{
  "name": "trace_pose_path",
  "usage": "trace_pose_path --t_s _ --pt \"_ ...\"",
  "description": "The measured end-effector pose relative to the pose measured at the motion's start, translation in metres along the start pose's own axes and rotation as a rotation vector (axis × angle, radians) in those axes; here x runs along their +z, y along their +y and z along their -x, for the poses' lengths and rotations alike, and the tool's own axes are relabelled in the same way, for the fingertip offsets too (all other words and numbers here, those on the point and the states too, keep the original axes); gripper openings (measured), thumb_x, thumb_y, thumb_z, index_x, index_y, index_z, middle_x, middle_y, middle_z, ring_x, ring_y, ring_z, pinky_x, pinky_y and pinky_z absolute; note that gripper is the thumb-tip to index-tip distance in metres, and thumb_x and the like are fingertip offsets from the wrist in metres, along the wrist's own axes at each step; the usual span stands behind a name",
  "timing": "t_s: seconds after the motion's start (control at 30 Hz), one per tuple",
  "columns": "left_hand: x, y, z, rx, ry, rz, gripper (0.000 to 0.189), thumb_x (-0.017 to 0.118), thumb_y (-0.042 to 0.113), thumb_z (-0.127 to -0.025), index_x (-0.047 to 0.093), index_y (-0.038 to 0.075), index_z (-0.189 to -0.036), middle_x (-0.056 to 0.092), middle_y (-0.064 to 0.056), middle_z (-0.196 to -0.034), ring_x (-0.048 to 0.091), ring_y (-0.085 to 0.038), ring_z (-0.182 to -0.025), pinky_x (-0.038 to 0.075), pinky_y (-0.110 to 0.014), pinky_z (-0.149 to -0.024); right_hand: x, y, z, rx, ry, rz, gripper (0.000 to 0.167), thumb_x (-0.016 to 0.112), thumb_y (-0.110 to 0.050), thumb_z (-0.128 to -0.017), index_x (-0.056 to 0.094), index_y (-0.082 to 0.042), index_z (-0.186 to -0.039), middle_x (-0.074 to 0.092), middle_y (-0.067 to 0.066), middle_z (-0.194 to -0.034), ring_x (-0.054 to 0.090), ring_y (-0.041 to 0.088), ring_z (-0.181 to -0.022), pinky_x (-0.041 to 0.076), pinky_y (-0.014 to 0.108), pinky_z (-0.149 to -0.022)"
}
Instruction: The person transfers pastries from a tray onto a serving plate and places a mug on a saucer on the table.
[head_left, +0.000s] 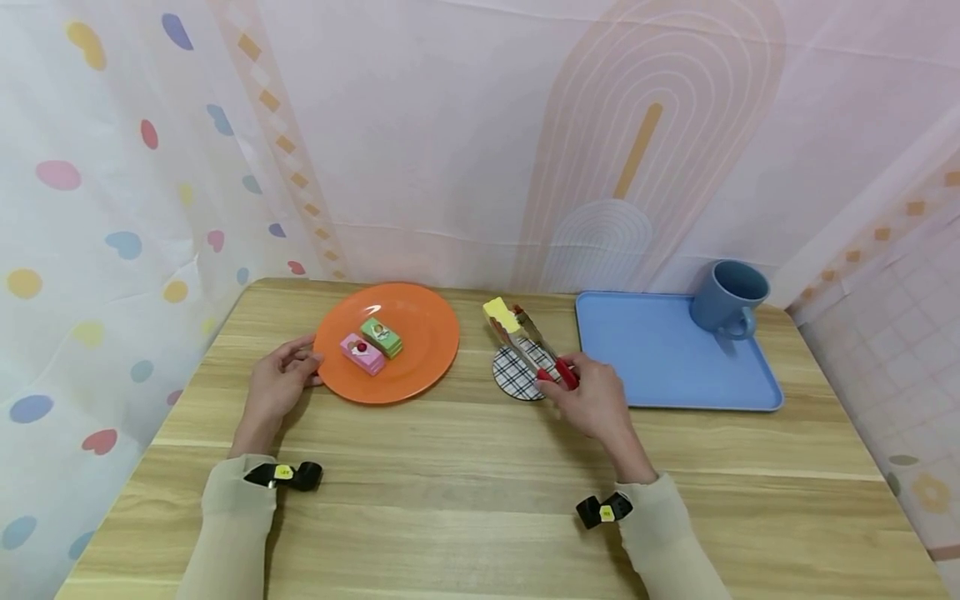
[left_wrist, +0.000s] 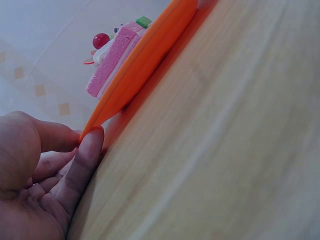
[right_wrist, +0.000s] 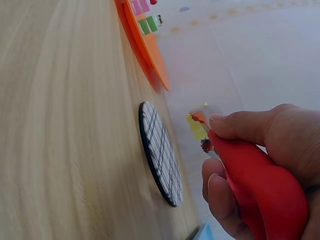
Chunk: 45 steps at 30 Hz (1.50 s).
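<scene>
My left hand (head_left: 276, 385) pinches the left rim of an orange plate (head_left: 427, 333) between thumb and fingers, as the left wrist view shows. On the plate lie a pink toy cake slice (head_left: 362, 354) topped with a red cherry and, beside it, a green toy cake slice (head_left: 382, 337). Red-handled tongs (head_left: 534, 357) are gripped in my right hand (head_left: 592, 396). Between the tips of the tongs is a yellow toy cake slice (head_left: 500, 316), held above the table. Beneath the tongs lies a round checked coaster (right_wrist: 162, 152), partly covered by them in the head view.
To the right, a blue tray (head_left: 637, 350) rests on the wooden table (head_left: 450, 500). A blue mug (head_left: 723, 296) stands upright at its back right corner. Patterned cloth (head_left: 420, 150) hangs behind the table and along both sides.
</scene>
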<state>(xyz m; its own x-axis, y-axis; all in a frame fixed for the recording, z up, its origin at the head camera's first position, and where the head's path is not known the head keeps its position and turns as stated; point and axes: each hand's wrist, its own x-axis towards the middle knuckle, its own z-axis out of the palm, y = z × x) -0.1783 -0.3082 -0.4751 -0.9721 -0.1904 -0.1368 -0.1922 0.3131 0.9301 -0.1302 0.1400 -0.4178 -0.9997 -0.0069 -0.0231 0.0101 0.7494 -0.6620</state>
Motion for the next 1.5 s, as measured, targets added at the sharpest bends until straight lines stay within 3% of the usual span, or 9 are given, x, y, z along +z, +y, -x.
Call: trace_pose_path --t_s 0.3,0.53,0.73,0.87,1.17,1.37,1.5 --pt "0.001 0.005 0.002 0.012 -0.001 -0.004 0.051 0.059 0.017 -0.105 0.047 0.004 -0.153 0.060 0.006 -0.104 0.064 0.004 -0.080 0.063 -0.016 -0.073 0.008 -0.007 0.001 -0.035 0.011 0.011 0.057 0.083 -0.040 -0.085 0.067 0.000 -0.123 0.064 0.008 -0.077 0.050 0.017 -0.062 0.037 0.025 -0.047" --pt "0.002 0.004 0.002 -0.004 0.010 -0.005 0.050 0.059 0.017 -0.105 0.048 0.006 -0.153 0.060 0.005 -0.105 0.064 0.004 -0.080 0.063 -0.016 -0.072 0.010 -0.013 0.001 -0.035 -0.005 0.002 0.047 0.083 -0.039 -0.085 0.068 -0.004 -0.113 0.063 0.007 -0.076 0.051 0.016 -0.062 0.037 0.025 -0.047" --pt "0.001 0.003 0.002 -0.004 0.014 -0.003 0.050 0.059 0.018 -0.105 0.048 0.005 -0.153 0.058 0.006 -0.104 0.064 0.004 -0.080 0.063 -0.016 -0.073 0.013 -0.019 -0.002 -0.058 -0.016 -0.002 0.050 0.083 -0.039 -0.085 0.069 -0.004 -0.118 0.066 0.007 -0.080 0.053 0.017 -0.065 0.039 0.025 -0.049" --pt "0.001 0.003 0.003 -0.010 0.017 -0.007 0.050 0.059 0.019 -0.105 0.048 0.006 -0.152 0.058 0.005 -0.105 0.064 0.004 -0.080 0.063 -0.016 -0.073 0.015 -0.023 -0.002 -0.060 -0.031 -0.010 0.049 0.082 -0.038 -0.086 0.069 -0.004 -0.119 0.061 0.004 -0.074 0.050 0.016 -0.062 0.037 0.025 -0.049" --pt "0.002 0.004 0.002 -0.018 0.003 0.001 0.051 0.058 0.017 -0.105 0.047 0.006 -0.153 0.059 0.005 -0.106 0.064 0.004 -0.081 0.063 -0.016 -0.073 0.021 -0.029 -0.007 -0.096 -0.033 0.024 0.043 0.082 -0.040 -0.085 0.069 -0.005 -0.107 0.062 0.003 -0.072 0.051 0.016 -0.062 0.036 0.025 -0.049" --pt "0.002 0.002 -0.001 -0.023 -0.003 0.023 0.051 0.057 0.014 -0.105 0.045 0.003 -0.154 0.059 0.005 -0.105 0.064 0.003 -0.081 0.063 -0.017 -0.073 0.024 -0.032 -0.011 -0.119 -0.041 0.020 0.044 0.082 -0.039 -0.086 0.069 -0.005 -0.110 0.066 0.004 -0.078 0.054 0.017 -0.065 0.039 0.026 -0.050" --pt "0.002 0.003 -0.001 -0.024 -0.010 0.036 0.052 0.058 0.015 -0.105 0.045 0.004 -0.154 0.059 0.006 -0.104 0.064 0.003 -0.081 0.063 -0.017 -0.073 0.026 -0.034 -0.014 -0.121 -0.061 0.033 0.042 0.081 -0.041 -0.087 0.068 -0.006 -0.106 0.063 0.002 -0.073 0.052 0.016 -0.062 0.037 0.026 -0.048"
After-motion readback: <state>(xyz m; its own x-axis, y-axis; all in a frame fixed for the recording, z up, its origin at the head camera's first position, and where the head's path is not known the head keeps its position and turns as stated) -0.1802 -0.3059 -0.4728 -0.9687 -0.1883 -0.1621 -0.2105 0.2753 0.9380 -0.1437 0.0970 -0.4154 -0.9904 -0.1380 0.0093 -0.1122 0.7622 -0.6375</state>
